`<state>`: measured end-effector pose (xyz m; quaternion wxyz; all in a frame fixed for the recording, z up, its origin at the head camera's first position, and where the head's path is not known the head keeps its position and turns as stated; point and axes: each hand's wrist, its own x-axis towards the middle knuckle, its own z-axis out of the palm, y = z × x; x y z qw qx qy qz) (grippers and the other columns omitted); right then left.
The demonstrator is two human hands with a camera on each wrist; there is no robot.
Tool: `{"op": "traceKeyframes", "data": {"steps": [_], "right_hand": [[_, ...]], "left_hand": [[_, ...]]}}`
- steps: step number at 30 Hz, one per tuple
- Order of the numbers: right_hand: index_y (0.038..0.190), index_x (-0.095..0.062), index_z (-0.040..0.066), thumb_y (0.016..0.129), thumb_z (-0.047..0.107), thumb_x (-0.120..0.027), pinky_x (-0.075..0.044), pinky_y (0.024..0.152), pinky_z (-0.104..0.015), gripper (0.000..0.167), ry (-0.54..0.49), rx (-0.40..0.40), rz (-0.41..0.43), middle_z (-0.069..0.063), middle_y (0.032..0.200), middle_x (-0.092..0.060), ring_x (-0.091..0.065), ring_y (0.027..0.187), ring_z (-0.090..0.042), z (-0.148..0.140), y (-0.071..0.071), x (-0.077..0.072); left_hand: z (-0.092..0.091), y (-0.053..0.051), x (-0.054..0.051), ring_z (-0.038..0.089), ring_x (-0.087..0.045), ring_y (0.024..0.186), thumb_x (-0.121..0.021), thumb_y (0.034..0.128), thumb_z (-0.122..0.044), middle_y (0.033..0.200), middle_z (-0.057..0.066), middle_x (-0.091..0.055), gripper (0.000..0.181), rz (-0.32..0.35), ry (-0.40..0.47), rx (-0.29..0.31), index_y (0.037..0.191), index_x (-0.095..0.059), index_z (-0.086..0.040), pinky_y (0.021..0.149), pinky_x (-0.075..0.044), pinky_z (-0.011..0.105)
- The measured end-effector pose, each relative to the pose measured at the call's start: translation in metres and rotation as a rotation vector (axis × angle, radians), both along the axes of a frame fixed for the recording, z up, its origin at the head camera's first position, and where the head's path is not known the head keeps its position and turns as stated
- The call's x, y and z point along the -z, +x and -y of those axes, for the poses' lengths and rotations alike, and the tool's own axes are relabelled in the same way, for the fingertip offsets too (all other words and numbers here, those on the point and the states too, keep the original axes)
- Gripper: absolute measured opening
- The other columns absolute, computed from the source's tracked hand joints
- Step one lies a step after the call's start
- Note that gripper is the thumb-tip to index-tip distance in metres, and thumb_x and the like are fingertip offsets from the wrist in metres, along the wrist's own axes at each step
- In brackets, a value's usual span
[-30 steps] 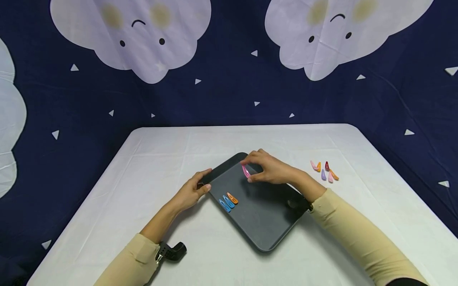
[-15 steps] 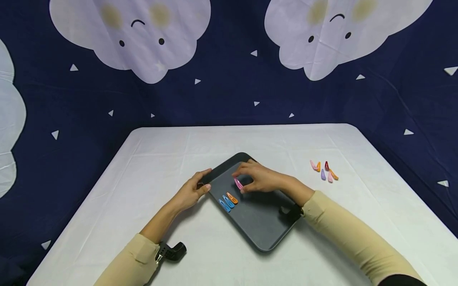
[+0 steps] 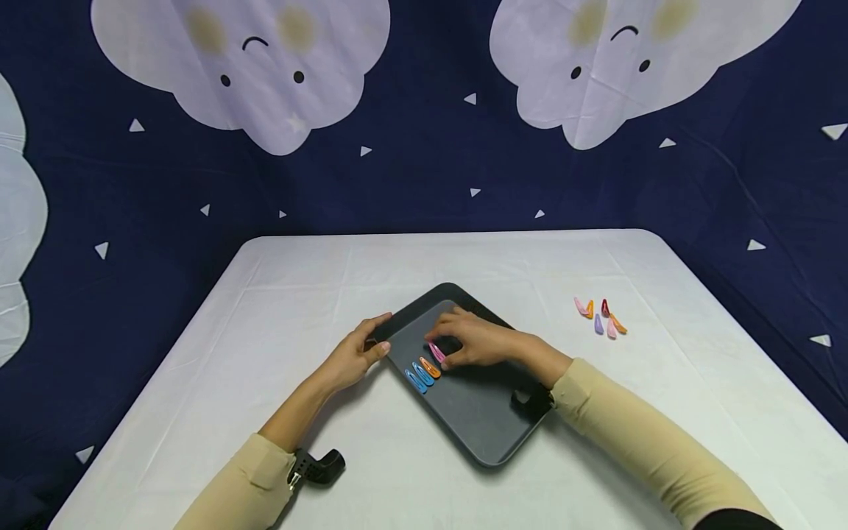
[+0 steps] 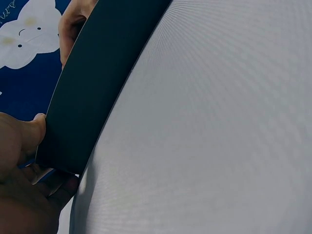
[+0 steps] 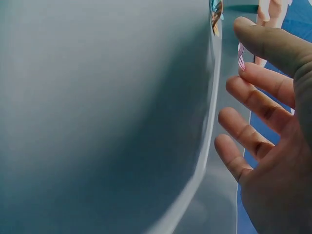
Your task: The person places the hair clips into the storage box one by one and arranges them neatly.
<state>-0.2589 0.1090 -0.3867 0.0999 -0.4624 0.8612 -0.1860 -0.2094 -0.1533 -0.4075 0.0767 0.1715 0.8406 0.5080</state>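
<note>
My right hand (image 3: 480,340) pinches a pink snap hair clip (image 3: 436,352) between thumb and index finger, low over the dark grey baking tray (image 3: 486,419). Right beside that clip lies an orange hair clip (image 3: 430,367), followed by two blue hair clips (image 3: 419,377) in a slanted row along the tray's left side. At the tray's left corner my left hand (image 3: 351,357) grips the rim, thumb at the top edge. In the left wrist view its other fingers reach around the tray's outer wall (image 4: 97,83). The right wrist view shows the pink clip at the fingertips.
Several loose hair clips, including a red one (image 3: 605,308) and a purple one (image 3: 598,324), lie on the white-covered table (image 3: 318,280) right of the tray. Behind the table hangs a dark blue cloth (image 3: 424,184) with clouds.
My right hand has moved left and toward me with the pink clip, down close to the orange clip. The left hand and tray have stayed put.
</note>
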Motion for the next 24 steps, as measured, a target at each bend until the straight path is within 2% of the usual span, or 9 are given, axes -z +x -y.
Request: {"op": "traceKeyframes", "data": {"steps": [2,9,17,24], "right_hand": [[0.127,-0.059,0.010,0.083,0.027,-0.072,-0.014,0.115,-0.057,0.049,0.007,-0.005,-0.002,-0.005,0.121,-0.057,-0.048,0.124,-0.023,0.0005,-0.0003,0.0013],[0.127,-0.059,0.012,0.082,0.027,-0.073,-0.016,0.115,-0.055,0.050,0.019,-0.017,0.010,-0.004,0.121,-0.057,-0.048,0.124,-0.022,0.0016,0.0011,0.0026],[0.127,-0.059,0.014,0.080,0.029,-0.074,-0.031,0.107,-0.047,0.051,0.033,-0.022,-0.001,-0.002,0.121,-0.057,-0.045,0.115,-0.023,0.0023,0.0029,0.0030],[0.127,-0.060,0.017,0.080,0.032,-0.074,-0.035,0.096,-0.039,0.052,0.047,-0.021,-0.028,0.001,0.119,-0.056,-0.041,0.104,-0.017,0.0025,0.0030,0.0051]], "left_hand": [[0.0000,0.0001,-0.0001,0.027,-0.051,0.108,-0.051,0.0967,-0.012,0.139,0.020,-0.042,0.055,-0.001,0.000,-0.001,0.147,-0.031,-0.008,0.084,-0.045,0.023],[0.0004,0.0012,-0.0005,0.028,-0.051,0.110,-0.051,0.0967,-0.012,0.140,0.021,-0.041,0.055,-0.004,-0.003,0.001,0.147,-0.031,-0.008,0.085,-0.046,0.027],[0.0003,0.0004,0.0001,0.027,-0.052,0.107,-0.051,0.0969,-0.012,0.139,0.021,-0.042,0.054,-0.003,-0.004,-0.004,0.147,-0.031,-0.009,0.082,-0.046,0.023],[0.0008,0.0003,-0.0002,0.028,-0.052,0.107,-0.051,0.0970,-0.012,0.139,0.020,-0.041,0.054,0.004,-0.005,-0.008,0.147,-0.031,-0.009,0.082,-0.046,0.023]]}}
